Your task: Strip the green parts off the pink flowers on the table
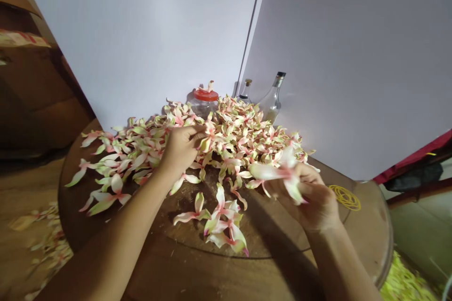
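Observation:
My left hand point(183, 146) reaches into the pile of pink, white and green flowers point(243, 127), its thumb and fingers pinched on a flower point(209, 135) at the pile's near side. On the right, my right hand point(310, 195) is raised above the round wooden table point(169, 263), fingers closed on a blurred flower point(289, 174) with long white petals and pink parts. Between my forearms, a small cluster of flowers point(228, 225) lies on the tabletop, with a single flower point(194, 211) just left of it.
Behind the pile stand a red-lidded jar point(206, 96), a small bottle point(246, 90) and a taller, tilted-looking bottle point(273, 99) against pale walls. Coiled yellow bands point(346, 197) lie at the table's right. More petals point(52, 235) are on the floor at left, yellow-green strips point(406, 280) at lower right.

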The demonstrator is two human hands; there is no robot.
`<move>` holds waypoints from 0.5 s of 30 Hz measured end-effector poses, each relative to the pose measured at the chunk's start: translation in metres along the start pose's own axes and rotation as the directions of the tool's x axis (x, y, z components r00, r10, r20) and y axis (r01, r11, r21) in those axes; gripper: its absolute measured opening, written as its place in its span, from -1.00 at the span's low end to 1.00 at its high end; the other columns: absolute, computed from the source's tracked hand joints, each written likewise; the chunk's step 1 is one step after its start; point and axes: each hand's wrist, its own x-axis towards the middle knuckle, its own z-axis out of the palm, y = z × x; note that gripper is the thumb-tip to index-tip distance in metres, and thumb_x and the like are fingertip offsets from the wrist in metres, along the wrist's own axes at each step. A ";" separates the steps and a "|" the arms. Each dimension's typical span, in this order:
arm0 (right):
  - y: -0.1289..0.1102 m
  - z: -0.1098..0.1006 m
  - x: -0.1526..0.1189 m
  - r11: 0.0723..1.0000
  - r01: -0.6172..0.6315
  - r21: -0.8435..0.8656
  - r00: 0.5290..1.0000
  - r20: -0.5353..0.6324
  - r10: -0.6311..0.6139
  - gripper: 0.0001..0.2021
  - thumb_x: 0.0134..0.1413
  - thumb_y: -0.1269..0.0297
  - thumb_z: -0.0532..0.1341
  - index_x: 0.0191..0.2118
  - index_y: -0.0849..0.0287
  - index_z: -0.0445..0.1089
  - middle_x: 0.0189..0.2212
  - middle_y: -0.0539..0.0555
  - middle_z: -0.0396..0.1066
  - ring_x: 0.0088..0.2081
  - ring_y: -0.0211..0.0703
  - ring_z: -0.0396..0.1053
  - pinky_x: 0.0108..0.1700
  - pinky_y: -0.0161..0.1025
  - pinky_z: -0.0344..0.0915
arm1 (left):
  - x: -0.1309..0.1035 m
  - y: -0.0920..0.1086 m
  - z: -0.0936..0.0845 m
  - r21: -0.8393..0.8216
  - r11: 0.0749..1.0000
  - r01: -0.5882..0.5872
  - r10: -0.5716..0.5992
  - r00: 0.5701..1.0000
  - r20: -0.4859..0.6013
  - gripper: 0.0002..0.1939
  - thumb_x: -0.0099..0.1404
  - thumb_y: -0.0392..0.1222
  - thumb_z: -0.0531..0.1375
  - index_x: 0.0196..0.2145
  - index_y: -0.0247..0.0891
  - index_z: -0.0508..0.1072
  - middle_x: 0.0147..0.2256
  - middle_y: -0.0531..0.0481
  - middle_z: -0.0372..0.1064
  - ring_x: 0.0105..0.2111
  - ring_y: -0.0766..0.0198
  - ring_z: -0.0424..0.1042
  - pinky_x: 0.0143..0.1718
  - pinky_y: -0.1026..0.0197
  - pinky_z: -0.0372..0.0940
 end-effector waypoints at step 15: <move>-0.008 0.019 0.010 0.763 -0.202 -0.614 0.928 0.130 0.351 -0.79 0.26 0.15 0.27 -0.32 0.18 0.39 -0.43 -0.05 0.29 -0.41 -0.34 0.18 -0.39 -0.34 0.10 | -0.015 0.004 0.018 0.023 0.998 -0.050 0.041 0.954 0.296 -0.79 0.33 -0.13 0.27 -0.40 -0.27 0.61 -0.47 0.04 0.50 -0.49 0.36 0.36 -0.44 0.32 0.19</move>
